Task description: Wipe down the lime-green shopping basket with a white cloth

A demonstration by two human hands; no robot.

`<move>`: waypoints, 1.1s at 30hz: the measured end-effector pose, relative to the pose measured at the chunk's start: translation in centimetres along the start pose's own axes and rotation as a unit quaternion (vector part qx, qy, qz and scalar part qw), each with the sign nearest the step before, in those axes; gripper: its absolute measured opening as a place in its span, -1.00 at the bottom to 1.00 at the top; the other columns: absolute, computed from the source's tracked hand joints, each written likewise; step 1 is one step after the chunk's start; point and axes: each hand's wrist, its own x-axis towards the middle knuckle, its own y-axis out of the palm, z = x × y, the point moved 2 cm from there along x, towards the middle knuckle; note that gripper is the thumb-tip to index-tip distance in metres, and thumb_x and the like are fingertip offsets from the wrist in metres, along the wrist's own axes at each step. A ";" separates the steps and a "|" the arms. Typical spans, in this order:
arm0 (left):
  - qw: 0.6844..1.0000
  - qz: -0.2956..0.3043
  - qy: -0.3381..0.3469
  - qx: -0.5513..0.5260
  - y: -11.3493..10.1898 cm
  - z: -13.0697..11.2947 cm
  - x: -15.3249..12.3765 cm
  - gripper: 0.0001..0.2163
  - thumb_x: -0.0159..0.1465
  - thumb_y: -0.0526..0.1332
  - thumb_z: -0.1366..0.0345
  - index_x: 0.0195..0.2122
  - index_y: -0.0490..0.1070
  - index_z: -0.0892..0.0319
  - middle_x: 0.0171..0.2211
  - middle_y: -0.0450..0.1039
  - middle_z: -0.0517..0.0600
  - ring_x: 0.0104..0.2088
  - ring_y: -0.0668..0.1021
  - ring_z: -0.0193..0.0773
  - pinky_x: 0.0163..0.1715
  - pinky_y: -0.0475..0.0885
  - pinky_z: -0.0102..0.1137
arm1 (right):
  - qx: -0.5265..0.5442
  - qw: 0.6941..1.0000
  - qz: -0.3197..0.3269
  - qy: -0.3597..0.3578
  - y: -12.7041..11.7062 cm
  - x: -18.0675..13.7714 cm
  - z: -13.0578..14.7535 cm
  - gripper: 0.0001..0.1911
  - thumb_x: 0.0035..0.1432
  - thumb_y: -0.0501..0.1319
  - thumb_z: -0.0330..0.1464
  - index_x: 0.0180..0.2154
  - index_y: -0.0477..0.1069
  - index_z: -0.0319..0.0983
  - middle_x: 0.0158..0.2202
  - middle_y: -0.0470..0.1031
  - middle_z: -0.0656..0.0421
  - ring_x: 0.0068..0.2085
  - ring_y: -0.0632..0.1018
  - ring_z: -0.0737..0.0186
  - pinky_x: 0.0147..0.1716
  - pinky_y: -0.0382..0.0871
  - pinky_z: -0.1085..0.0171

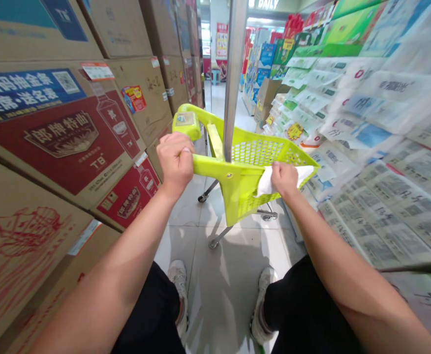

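Observation:
A lime-green plastic shopping cart (pixel 260 152) on wheels stands in a store aisle in front of me. My left hand (pixel 175 160) is closed in a fist around the cart's green handle bar at its left end. My right hand (pixel 284 178) presses a white cloth (pixel 267 182) against the cart's near right rim, fingers curled over the cloth. A grey metal pole (pixel 234 73) rises from the cart's middle. My two shoes show on the tiled floor below.
Stacked cardboard cartons (pixel 64 142) with red and blue labels wall the left side. Shelves of white packaged goods (pixel 378 147) line the right. The narrow tiled aisle (pixel 223 275) runs ahead toward more boxes and a blue stool at the far end.

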 end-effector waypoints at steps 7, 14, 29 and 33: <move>0.999 0.017 0.010 -0.040 0.1 0.7 0.6 -0.60 0.36 -0.08 0.01 -0.60 0.16 -0.01 -0.58 0.32 0.02 -0.37 0.57 -0.05 -0.08 0.49 0.01 | 0.050 0.988 0.038 -0.143 -0.3 -2.3 8.3 -0.37 0.60 -0.25 -0.05 -0.17 0.52 -0.12 -0.20 0.66 0.01 -0.14 0.61 0.01 -0.13 0.32 0.13; 0.996 0.024 0.021 -0.084 -0.6 0.9 1.0 -0.56 0.40 -0.03 -0.02 -0.61 0.18 0.00 -0.60 0.33 -0.02 -0.41 0.52 -0.13 -0.18 0.46 0.03 | -0.108 0.990 0.083 0.040 -2.6 0.8 -4.7 -0.22 0.52 -0.15 0.10 -0.38 0.58 -0.26 -0.37 0.58 -0.26 -0.25 0.60 -0.20 -0.30 0.21 0.07; 0.995 0.064 0.027 -0.075 0.4 0.6 0.3 -0.50 0.51 -0.09 -0.04 -0.54 0.28 0.04 -0.46 0.45 0.02 -0.25 0.61 -0.07 0.04 0.50 -0.03 | -0.069 0.973 0.145 -0.168 -2.4 -0.2 0.8 -0.21 0.52 -0.19 0.23 -0.18 0.54 -0.20 -0.24 0.66 -0.07 -0.21 0.60 -0.08 -0.28 0.16 0.15; 0.998 -0.048 0.048 -0.015 0.0 0.6 -0.2 -0.46 0.57 -0.12 -0.12 -0.31 0.49 0.05 0.06 0.56 0.10 0.15 0.55 0.02 0.19 0.44 0.06 | -0.148 0.971 0.163 -0.089 -2.5 0.9 -3.5 -0.24 0.46 -0.07 0.23 -0.16 0.61 -0.23 -0.19 0.70 -0.13 -0.17 0.63 -0.15 -0.30 0.11 0.16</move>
